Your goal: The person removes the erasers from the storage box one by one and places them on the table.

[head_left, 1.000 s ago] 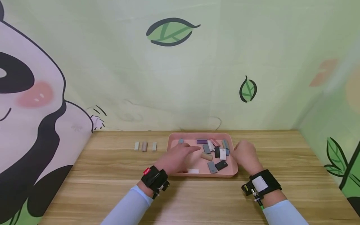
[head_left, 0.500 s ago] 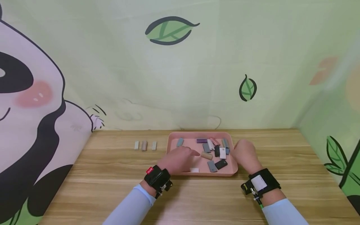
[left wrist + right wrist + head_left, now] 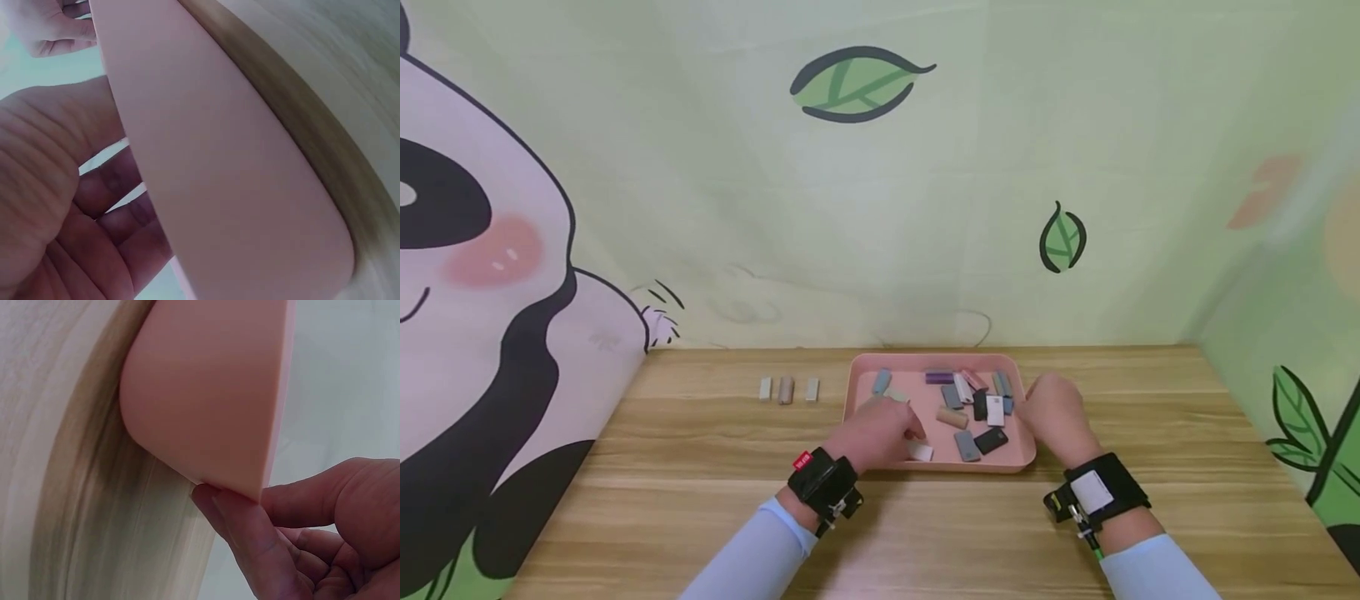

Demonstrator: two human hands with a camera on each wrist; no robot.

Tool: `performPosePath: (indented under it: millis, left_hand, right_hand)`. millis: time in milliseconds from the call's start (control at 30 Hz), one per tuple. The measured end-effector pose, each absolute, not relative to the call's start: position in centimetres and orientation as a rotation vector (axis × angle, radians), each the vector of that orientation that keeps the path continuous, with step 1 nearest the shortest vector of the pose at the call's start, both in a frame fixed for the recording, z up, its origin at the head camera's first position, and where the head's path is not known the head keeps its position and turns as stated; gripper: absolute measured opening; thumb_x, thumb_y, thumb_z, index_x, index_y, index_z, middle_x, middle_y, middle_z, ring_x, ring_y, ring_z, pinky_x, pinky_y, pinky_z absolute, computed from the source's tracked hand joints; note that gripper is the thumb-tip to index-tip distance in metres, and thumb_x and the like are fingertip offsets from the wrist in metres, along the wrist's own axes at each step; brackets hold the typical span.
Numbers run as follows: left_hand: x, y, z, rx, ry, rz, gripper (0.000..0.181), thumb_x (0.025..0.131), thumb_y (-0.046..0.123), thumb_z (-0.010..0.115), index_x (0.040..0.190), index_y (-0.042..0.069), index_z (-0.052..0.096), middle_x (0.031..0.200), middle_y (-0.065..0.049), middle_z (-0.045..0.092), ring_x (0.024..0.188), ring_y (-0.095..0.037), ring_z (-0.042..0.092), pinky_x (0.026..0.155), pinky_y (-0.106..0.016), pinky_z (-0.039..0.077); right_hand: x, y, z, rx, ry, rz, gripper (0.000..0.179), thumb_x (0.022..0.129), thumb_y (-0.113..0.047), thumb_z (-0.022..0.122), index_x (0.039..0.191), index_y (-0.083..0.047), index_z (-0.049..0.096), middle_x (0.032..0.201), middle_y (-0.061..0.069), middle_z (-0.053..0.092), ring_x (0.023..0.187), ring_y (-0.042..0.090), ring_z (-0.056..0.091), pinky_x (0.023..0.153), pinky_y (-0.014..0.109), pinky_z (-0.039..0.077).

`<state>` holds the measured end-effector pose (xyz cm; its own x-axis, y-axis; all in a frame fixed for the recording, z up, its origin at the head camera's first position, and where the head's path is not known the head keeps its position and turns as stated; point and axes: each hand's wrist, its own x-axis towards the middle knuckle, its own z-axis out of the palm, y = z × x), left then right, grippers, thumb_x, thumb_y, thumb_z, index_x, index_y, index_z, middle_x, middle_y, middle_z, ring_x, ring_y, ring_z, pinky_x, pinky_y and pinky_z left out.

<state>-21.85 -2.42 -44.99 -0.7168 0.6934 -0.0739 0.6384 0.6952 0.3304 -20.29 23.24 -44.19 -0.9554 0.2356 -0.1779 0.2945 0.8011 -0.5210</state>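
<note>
A shallow pink tray (image 3: 925, 362) on the table holds several small block-like pieces. My left hand (image 3: 871, 433) reaches over its left part, fingers bent down near a white piece (image 3: 921, 451). In the left wrist view, the tray wall (image 3: 206, 150) hides those fingertips, so whether they grasp anything is unclear. A pale green piece (image 3: 896, 394) shows just behind that hand, with a blue-grey piece (image 3: 882, 382) farther back. At the tray's right side, my right hand (image 3: 1054, 414) pinches the rim between thumb and fingers, plainly seen in the right wrist view.
Three small pieces stand in a row left of the tray, a brown one (image 3: 786, 390) in the middle. Right of centre inside it lie a tan cylinder (image 3: 952, 417), a black block (image 3: 991, 440) and a purple piece (image 3: 938, 377). A printed backdrop (image 3: 880, 208) rises behind the table.
My left hand has drawn its fingers in and down toward the front of the tray. The pale green piece has come into sight and the white piece lies more slanted. The right hand keeps its place.
</note>
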Motion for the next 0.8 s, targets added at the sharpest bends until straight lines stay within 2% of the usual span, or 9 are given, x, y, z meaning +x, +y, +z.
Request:
performPosePath:
  millis: [567, 800]
  left_hand:
    - [-21.48, -1.39, -45.13, 0.964, 2.721, 0.369, 0.019, 0.081, 0.013, 0.071, 0.098, 0.021, 0.074, 0.100, 0.005, 0.070, 0.087, -0.006, 0.062, 0.080, -0.026, 0.051]
    - [-22.14, -1.86, -45.76, 1.036, 2.706, 0.475, 0.019, 0.079, 0.010, 0.071, 0.095, 0.019, 0.075, 0.093, 0.008, 0.070, 0.080, -0.004, 0.058, 0.076, -0.023, 0.050]
  right_hand:
    - [-20.27, 23.30, -44.39, 0.429, 2.891, -0.856, 0.030, 0.087, -0.019, 0.058, 0.062, -0.004, 0.062, 0.051, 0.002, 0.048, 0.046, 0.016, 0.051, 0.041, 0.023, 0.034]
    - [-20.29, 23.30, -44.41, 0.440, 2.879, -0.860, 0.031, 0.088, -0.021, 0.058, 0.064, -0.002, 0.064, 0.050, 0.001, 0.046, 0.045, 0.016, 0.050, 0.041, 0.023, 0.033]
